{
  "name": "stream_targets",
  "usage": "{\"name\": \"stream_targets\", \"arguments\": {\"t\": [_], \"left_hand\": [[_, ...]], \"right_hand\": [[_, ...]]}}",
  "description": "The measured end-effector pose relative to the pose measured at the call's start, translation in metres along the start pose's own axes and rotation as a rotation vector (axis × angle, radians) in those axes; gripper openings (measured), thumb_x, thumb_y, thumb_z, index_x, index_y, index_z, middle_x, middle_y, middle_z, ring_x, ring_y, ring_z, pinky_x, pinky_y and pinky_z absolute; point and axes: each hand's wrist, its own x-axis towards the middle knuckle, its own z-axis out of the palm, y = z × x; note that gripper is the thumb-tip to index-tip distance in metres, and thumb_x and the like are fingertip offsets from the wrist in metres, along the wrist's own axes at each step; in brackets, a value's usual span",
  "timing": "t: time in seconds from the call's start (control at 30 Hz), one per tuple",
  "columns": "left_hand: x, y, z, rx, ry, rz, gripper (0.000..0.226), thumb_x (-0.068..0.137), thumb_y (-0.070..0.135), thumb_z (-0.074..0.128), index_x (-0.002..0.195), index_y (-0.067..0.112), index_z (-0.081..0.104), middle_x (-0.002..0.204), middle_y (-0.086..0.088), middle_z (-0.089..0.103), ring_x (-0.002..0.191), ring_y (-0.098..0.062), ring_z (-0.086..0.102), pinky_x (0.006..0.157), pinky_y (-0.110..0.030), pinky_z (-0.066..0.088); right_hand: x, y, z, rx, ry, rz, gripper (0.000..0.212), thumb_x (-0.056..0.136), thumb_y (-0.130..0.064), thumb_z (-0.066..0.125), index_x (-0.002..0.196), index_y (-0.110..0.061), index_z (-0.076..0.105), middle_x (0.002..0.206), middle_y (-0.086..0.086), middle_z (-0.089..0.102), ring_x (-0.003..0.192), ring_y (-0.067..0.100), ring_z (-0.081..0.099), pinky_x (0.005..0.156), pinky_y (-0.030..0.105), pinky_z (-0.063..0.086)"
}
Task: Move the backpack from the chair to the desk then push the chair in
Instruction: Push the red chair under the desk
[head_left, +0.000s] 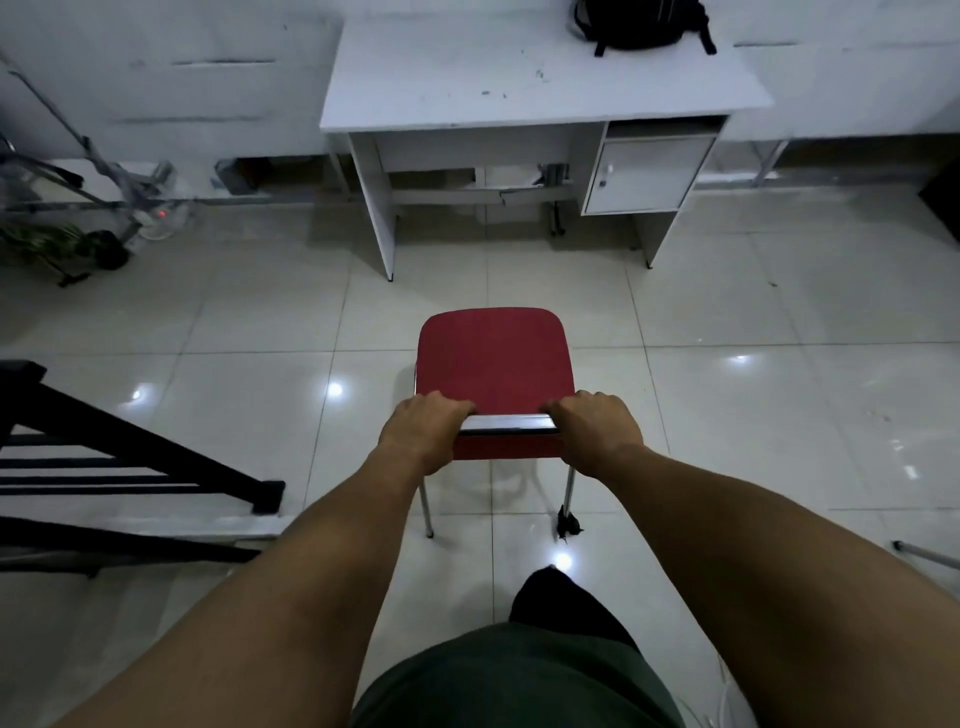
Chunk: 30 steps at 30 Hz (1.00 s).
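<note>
A black backpack (641, 23) lies on the far right part of the white desk (467, 83), partly cut off by the top edge of the view. A red chair (493, 358) with metal legs stands on the tiled floor, a tile's length in front of the desk's knee space, its seat bare. My left hand (423, 428) grips the left end of the chair's backrest top. My right hand (597, 431) grips the right end. Both hands have their fingers curled over the metal top rail.
The desk has a small cabinet door (644, 174) under its right side. A black rack (104, 467) stands on the floor at the left. A cart with clutter (88, 218) sits at the far left by the wall. A thin rod (924, 553) lies at the right edge.
</note>
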Motion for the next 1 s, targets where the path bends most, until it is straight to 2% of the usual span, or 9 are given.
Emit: {"name": "stream_targets", "arguments": {"t": [0.07, 0.17, 0.33, 0.43, 0.53, 0.67, 0.8, 0.9, 1.0], "left_hand": [[0.005, -0.001, 0.000, -0.001, 0.019, -0.017, 0.048, 0.078, 0.019, 0.078, 0.122, 0.031, 0.063, 0.103, -0.004, 0.071, 0.088, -0.025, 0.068, 0.080, -0.038, 0.056], [0.012, -0.003, 0.003, -0.012, 0.024, -0.054, 0.042, 0.083, 0.017, 0.073, 0.122, 0.031, 0.063, 0.103, -0.004, 0.072, 0.089, -0.025, 0.069, 0.083, -0.038, 0.057], [0.035, -0.020, -0.016, 0.021, 0.047, -0.059, 0.045, 0.076, 0.019, 0.080, 0.117, 0.033, 0.067, 0.097, -0.003, 0.072, 0.085, -0.026, 0.069, 0.077, -0.037, 0.056], [0.051, -0.025, -0.022, -0.004, 0.033, -0.088, 0.045, 0.079, 0.017, 0.079, 0.119, 0.033, 0.067, 0.101, -0.003, 0.072, 0.089, -0.025, 0.069, 0.080, -0.037, 0.055], [0.065, -0.024, -0.020, -0.005, 0.034, -0.102, 0.046, 0.081, 0.016, 0.077, 0.123, 0.033, 0.065, 0.105, -0.003, 0.073, 0.091, -0.025, 0.070, 0.084, -0.038, 0.057], [0.093, -0.025, -0.030, -0.007, 0.044, -0.098, 0.042, 0.080, 0.020, 0.078, 0.118, 0.034, 0.068, 0.098, -0.002, 0.074, 0.084, -0.024, 0.070, 0.079, -0.037, 0.058], [0.123, -0.019, -0.047, -0.021, 0.054, -0.111, 0.047, 0.078, 0.013, 0.077, 0.118, 0.036, 0.067, 0.097, -0.001, 0.073, 0.084, -0.024, 0.070, 0.076, -0.037, 0.058], [0.142, -0.016, -0.043, -0.026, 0.019, -0.135, 0.050, 0.080, 0.009, 0.072, 0.121, 0.036, 0.066, 0.100, -0.002, 0.073, 0.088, -0.025, 0.070, 0.080, -0.038, 0.058], [0.162, -0.019, -0.040, -0.033, 0.037, -0.142, 0.052, 0.077, 0.010, 0.076, 0.123, 0.033, 0.066, 0.101, -0.003, 0.074, 0.086, -0.026, 0.071, 0.080, -0.039, 0.058]], "right_hand": [[0.007, -0.001, 0.000, 0.004, -0.018, 0.023, 0.029, 0.082, -0.011, 0.068, 0.107, -0.024, 0.067, 0.085, 0.002, 0.068, 0.068, 0.025, 0.062, 0.061, 0.032, 0.047], [0.015, -0.005, 0.006, 0.047, -0.020, 0.061, 0.026, 0.085, -0.011, 0.065, 0.108, -0.024, 0.067, 0.085, 0.002, 0.069, 0.069, 0.024, 0.065, 0.067, 0.035, 0.056], [0.042, 0.001, -0.005, 0.021, 0.024, 0.024, 0.023, 0.082, -0.013, 0.066, 0.102, -0.024, 0.066, 0.083, 0.003, 0.069, 0.068, 0.026, 0.064, 0.061, 0.033, 0.044], [0.060, 0.003, -0.010, 0.035, 0.016, 0.022, 0.025, 0.083, -0.012, 0.066, 0.104, -0.025, 0.067, 0.084, 0.001, 0.069, 0.070, 0.025, 0.065, 0.060, 0.032, 0.042], [0.073, 0.011, -0.005, 0.046, -0.003, 0.049, 0.032, 0.083, -0.008, 0.064, 0.109, -0.027, 0.068, 0.083, 0.000, 0.069, 0.070, 0.025, 0.064, 0.060, 0.032, 0.044], [0.098, 0.033, -0.013, 0.025, 0.010, 0.016, 0.029, 0.083, -0.010, 0.065, 0.107, -0.026, 0.069, 0.080, 0.000, 0.068, 0.059, 0.021, 0.053, 0.058, 0.031, 0.042], [0.127, 0.055, -0.028, 0.016, 0.006, 0.015, 0.030, 0.083, -0.007, 0.063, 0.107, -0.026, 0.068, 0.086, 0.001, 0.070, 0.072, 0.025, 0.066, 0.063, 0.034, 0.049], [0.142, 0.069, -0.030, 0.014, -0.045, 0.040, 0.030, 0.084, -0.004, 0.062, 0.105, -0.024, 0.069, 0.087, 0.003, 0.068, 0.074, 0.026, 0.066, 0.064, 0.033, 0.048], [0.161, 0.077, -0.028, 0.034, -0.061, 0.032, 0.032, 0.081, -0.005, 0.063, 0.106, -0.025, 0.067, 0.086, 0.003, 0.068, 0.073, 0.027, 0.065, 0.065, 0.034, 0.051]]}}
